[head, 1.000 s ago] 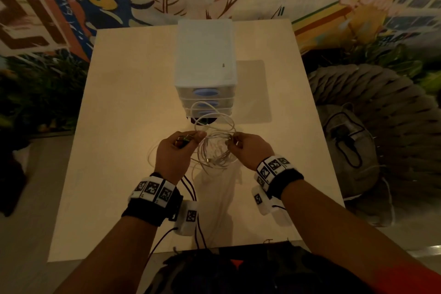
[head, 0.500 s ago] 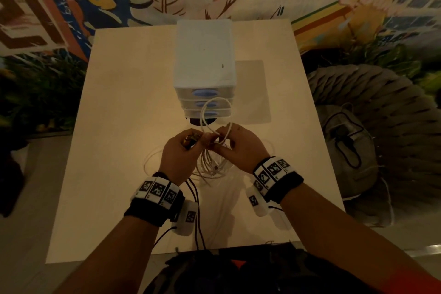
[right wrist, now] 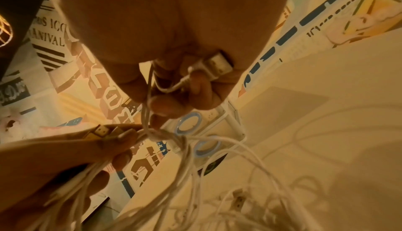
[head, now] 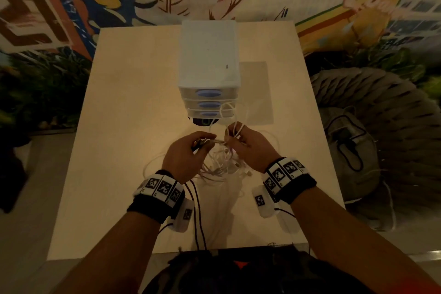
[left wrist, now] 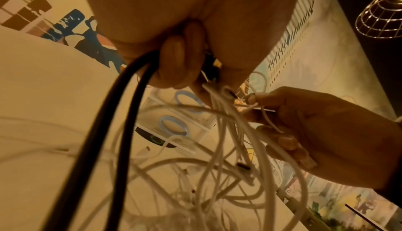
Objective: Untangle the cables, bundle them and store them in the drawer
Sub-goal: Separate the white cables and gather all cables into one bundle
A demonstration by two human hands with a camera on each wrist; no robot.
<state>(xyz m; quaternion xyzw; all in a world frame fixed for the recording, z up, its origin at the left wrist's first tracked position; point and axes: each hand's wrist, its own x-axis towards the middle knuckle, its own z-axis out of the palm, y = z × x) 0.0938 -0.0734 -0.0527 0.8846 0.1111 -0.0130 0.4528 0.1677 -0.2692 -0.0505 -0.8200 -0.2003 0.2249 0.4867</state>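
Left hand (head: 185, 155) and right hand (head: 250, 148) both grip, seemingly knotted, white cables (head: 222, 162).

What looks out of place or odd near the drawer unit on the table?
A loop of the white cables rises from the right hand and hangs across the closed front of the drawer unit. A dark object with a green ring pokes out under the lowest drawer; what it is cannot be told.
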